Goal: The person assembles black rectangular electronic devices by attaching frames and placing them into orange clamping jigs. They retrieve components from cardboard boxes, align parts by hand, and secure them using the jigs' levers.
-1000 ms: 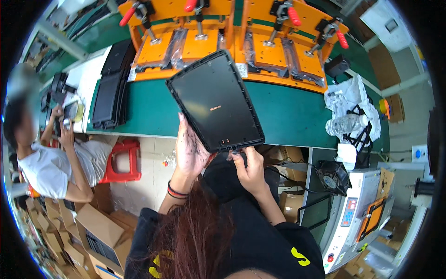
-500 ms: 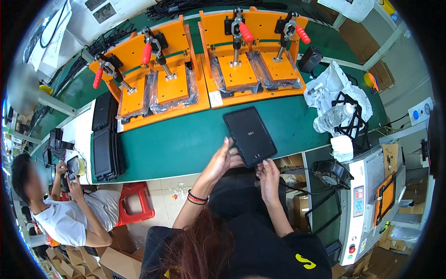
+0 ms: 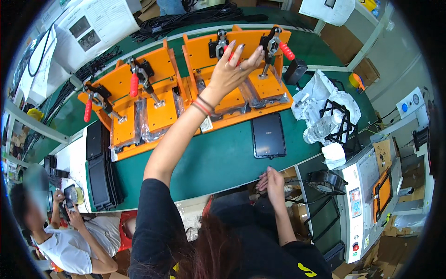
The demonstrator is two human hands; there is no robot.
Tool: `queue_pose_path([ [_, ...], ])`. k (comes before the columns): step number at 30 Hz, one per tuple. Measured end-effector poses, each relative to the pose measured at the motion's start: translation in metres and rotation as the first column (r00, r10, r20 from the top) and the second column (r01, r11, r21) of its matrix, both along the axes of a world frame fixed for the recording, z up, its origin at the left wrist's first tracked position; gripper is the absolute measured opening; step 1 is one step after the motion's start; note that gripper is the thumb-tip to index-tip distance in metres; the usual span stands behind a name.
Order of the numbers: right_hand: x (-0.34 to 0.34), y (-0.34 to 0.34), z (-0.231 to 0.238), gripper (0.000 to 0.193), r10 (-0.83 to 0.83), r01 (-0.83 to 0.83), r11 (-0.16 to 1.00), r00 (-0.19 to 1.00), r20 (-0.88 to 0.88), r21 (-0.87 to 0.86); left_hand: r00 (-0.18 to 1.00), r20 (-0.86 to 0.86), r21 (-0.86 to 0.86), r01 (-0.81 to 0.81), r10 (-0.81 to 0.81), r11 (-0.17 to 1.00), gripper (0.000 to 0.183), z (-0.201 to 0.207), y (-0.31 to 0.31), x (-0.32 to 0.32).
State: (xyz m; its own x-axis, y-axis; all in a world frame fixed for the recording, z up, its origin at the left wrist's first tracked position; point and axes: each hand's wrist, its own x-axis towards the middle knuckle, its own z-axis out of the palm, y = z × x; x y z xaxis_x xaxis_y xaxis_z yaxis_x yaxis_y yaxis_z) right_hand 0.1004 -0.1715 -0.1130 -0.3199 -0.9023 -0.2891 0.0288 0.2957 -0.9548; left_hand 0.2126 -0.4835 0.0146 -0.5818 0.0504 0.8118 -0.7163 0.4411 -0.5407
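Shirt (image 3: 251, 244): we wear a black top, its cloth soft and loosely creased.
Left sleeve (image 3: 158, 204): short and black, with a plain hem.
Right sleeve (image 3: 290, 255): black too; near it our top bears a curved, bright yellow mark (image 3: 306, 270).
Left hand (image 3: 232, 69): bare, with thin wristbands (image 3: 202, 107) below it, one red, at least one dark.
Right hand (image 3: 272, 181): bare.
Hair (image 3: 216, 246): ours is long, loose and reddish brown, hanging over the shirt.
Lap (image 3: 232, 207): we have dark cloth here.
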Motion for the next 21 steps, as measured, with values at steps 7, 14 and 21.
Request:
queue_pose_path([
  [7, 0.046, -0.109, 0.011, 0.018, -0.083, -0.177, 0.915, 0.798, -0.598, -0.362, 0.996, -0.082, -0.071, -0.042, 0.036, 0.997, 0.048, -0.014, -0.010, -0.019],
  [14, 0.047, -0.172, -0.016, 0.021, -0.195, -0.049, 0.922, 0.798, -0.571, -0.383, 0.652, -0.586, -0.222, 0.441, -0.480, 0.870, 0.034, 0.067, -0.026, -0.043],
  [21, 0.062, -0.188, 0.006, 0.024, -0.115, -0.100, 0.922, 0.852, -0.510, -0.375, 0.929, -0.317, 0.869, 0.205, 0.189, 0.450, 0.052, 0.131, -0.110, -0.004],
])
